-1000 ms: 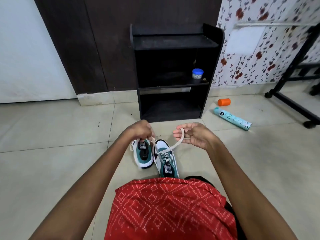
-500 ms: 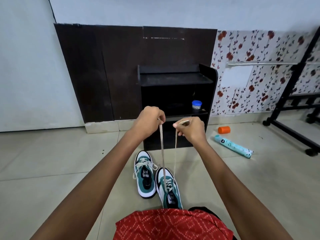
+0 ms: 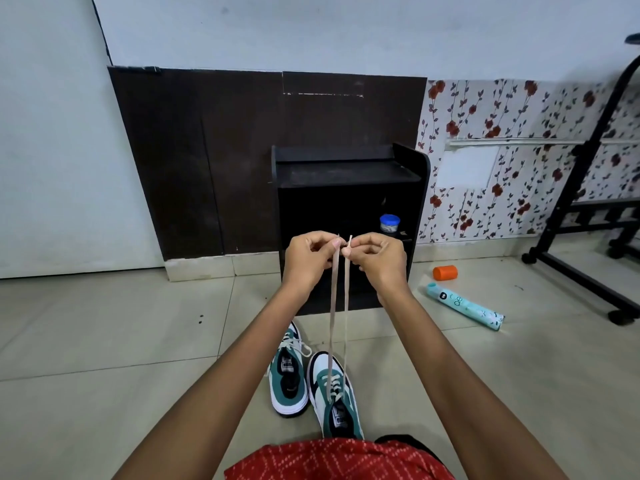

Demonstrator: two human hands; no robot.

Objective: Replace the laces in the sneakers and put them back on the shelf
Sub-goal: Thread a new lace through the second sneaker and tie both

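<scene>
Beige lace (image 3: 333, 306) ends, pinched by my left hand (image 3: 308, 259) and right hand (image 3: 379, 261), stretch taut above the six-o'clock sneaker (image 3: 335, 396) to even their lengths.

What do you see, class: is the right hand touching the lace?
Touching. The head view shows the right hand pinching one end of the lace between thumb and forefinger.

Teal-and-white sneakers (image 3: 313, 382), cream lace (image 3: 333, 306)

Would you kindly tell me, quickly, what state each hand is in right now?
Left hand: closed, pinching one end of the flat beige shoelace.
Right hand: closed, pinching the other end of the same shoelace.
</scene>
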